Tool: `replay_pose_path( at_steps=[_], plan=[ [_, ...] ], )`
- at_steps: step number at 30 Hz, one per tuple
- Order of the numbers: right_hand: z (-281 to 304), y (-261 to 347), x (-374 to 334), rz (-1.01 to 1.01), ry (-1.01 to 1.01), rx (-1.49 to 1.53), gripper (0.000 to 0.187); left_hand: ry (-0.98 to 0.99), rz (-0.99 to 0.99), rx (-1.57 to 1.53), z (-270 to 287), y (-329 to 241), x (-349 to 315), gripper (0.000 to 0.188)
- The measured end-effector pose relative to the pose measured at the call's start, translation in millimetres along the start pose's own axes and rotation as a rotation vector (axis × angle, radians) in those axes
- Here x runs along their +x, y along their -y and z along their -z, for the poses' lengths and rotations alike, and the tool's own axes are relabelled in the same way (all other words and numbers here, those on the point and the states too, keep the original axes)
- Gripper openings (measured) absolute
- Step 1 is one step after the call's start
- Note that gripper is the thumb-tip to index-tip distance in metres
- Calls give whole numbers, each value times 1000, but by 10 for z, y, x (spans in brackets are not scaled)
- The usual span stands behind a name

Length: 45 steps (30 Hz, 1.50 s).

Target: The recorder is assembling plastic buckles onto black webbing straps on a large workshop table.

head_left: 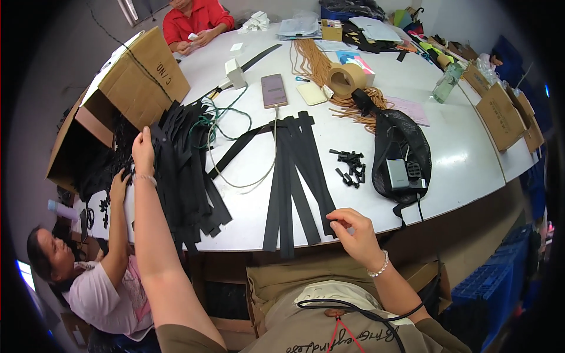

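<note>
Gleaming smooth and glossy across the white tabletop (462, 162); appearing matt and cloth-like along the black straps (286, 191). Showing dull brown cardboard in the large box (141, 76), black mesh in the bag (401, 126), transparent, shiny material in the bottle (447, 82).

Worn — olive-brn tee (276, 329), short slvs (185, 338) | blk script (348, 340), front | cream panel (338, 290) | dk cord (376, 316), red cord (349, 333) w/ brn pendant (336, 312) | R-wrist clear-bead brclt (382, 266) — L-wrist pale brclt (145, 178)
</note>
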State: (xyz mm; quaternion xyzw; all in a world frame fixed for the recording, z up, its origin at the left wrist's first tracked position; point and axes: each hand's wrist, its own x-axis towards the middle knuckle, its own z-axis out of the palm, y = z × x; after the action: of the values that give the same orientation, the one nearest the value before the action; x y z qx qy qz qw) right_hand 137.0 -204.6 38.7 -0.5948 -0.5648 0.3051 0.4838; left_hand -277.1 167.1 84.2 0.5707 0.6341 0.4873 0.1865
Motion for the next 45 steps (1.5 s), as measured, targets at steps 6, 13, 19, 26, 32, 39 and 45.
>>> replay_pose_path(
  at_steps=[6, 13, 19, 26, 32, 39, 45],
  plan=[
    [-54, -344, 485, 14, -234, -577, 26, 18, -291, -408, -719, -775, -1812, 27],
    [-126, -353, 817, -151, -97, -592, 23, 613, 188, -726, -1002, -1179, -3365, 20],
    [7, -161, 454, -201, -164, -194, 18, 754, 258, -759, -1506, -1320, -3193, 34],
    [19, -53, -398, -345, 255, 142, 20, 873, 580, -942, -1756, -1540, -3135, 39],
    [325, -224, -547, -250, 213, 165, 20, 779, 434, -716, -1426, -1595, -3542, 30],
    [555, 1, 30, -171, -134, 602, 24, 898, 411, -701, -1037, -1672, -4062, 25],
    [437, 55, 21, -266, -81, 741, 12, 976, 446, -710, -867, -1676, -4179, 21]
  ],
)
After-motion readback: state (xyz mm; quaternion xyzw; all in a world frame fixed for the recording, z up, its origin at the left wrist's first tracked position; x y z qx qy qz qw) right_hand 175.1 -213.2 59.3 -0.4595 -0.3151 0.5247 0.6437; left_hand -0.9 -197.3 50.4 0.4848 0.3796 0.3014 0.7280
